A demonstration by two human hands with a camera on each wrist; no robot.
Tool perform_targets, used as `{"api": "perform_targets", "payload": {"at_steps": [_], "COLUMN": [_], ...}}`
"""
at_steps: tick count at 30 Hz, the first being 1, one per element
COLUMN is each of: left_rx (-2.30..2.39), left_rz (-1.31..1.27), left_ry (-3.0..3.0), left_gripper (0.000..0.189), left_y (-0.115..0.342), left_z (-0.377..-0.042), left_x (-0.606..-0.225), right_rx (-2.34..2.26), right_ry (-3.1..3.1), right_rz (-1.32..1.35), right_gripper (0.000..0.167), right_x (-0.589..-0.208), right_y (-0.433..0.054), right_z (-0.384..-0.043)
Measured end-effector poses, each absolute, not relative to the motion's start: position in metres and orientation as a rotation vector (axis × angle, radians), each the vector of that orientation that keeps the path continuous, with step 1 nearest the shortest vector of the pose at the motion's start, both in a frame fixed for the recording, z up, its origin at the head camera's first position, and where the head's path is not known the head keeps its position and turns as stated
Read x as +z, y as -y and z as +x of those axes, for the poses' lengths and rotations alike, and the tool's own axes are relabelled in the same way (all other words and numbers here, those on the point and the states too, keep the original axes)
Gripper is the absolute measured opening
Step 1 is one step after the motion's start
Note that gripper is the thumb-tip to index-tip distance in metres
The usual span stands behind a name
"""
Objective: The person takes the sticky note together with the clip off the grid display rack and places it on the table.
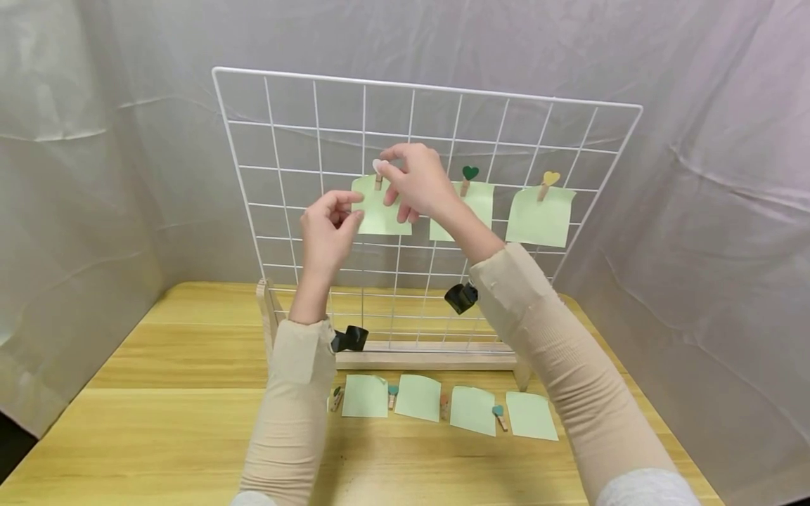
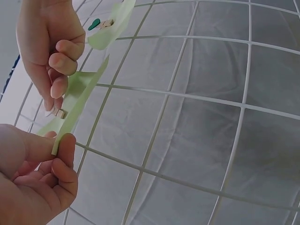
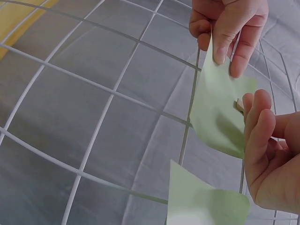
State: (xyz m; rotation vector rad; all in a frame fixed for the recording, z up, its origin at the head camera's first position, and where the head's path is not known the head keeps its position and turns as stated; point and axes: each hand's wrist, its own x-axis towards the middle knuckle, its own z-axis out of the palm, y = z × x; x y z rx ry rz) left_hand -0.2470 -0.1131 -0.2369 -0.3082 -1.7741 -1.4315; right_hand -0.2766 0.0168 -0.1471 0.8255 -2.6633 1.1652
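Note:
A pale green paper note (image 1: 382, 219) hangs against the white wire grid panel, left of two others. Its top edge is in a small wooden clothespin (image 1: 378, 183) with a white heart. My right hand (image 1: 420, 180) pinches this clothespin between thumb and forefinger, the other fingers in front of the paper. With thumb and fingertips, my left hand (image 1: 325, 228) pinches the note's left edge; the left wrist view shows the paper (image 2: 77, 101) between them. In the right wrist view, fingers cover most of the clothespin (image 3: 240, 105).
Two notes hang to the right, under a green-heart clothespin (image 1: 469, 176) and a yellow-heart clothespin (image 1: 549, 181). The grid (image 1: 291, 186) stands in a wooden base (image 1: 424, 360). Several notes, such as one note (image 1: 365, 397), lie on the table (image 1: 158, 422) with heart clothespins between them.

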Motion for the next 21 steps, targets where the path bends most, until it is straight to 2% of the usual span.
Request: {"api": "perform_targets", "payload": {"at_steps": [21], "left_rx": [-1.433], "left_rz": [-0.305], "left_ry": [1.795], "left_gripper": [0.015], "left_y": [0.1172], "left_z": [-0.2477], "left_x": [-0.2358], "right_rx": [1.292], "right_ry": [2.554], "right_rz": [0.844], "right_gripper": [0.013], "right_x": [-0.1517], "right_y": [-0.0126], "right_z": [-0.2733]}}
